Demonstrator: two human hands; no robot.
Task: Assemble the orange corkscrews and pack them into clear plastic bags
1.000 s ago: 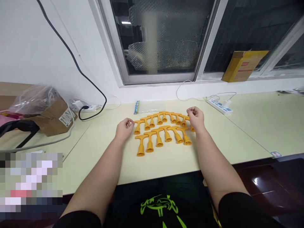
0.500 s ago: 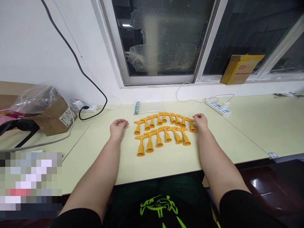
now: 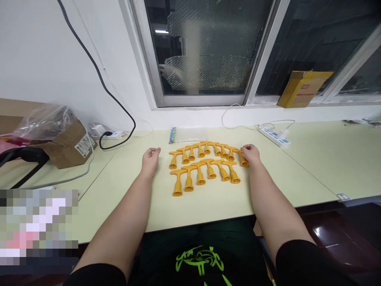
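Two curved rows of yellow T-handled plastic pieces with flared cup ends lie on the table, several in each row; one front piece [image 3: 177, 184] is at the left end. My right hand [image 3: 251, 154] is closed, its fingertips at the handle of the rightmost back-row piece [image 3: 244, 159]. Left of the rows, my left hand [image 3: 151, 159] hovers with thumb and fingers drawn together in a loose pinch; nothing shows in it. It is apart from the nearest back-row piece [image 3: 172, 161].
Behind the rows lies a clear plastic bag [image 3: 190, 135] with a colourful strip. Power strips stand at the back left [image 3: 111, 135] and back right [image 3: 275, 136]. A cardboard box [image 3: 70, 147] sits far left, a yellow carton [image 3: 305, 89] on the sill.
The rightmost back-row piece has turned and shifted slightly at my right hand. My left hand has risen a little, its fingers drawn upward. The view has shifted slightly.
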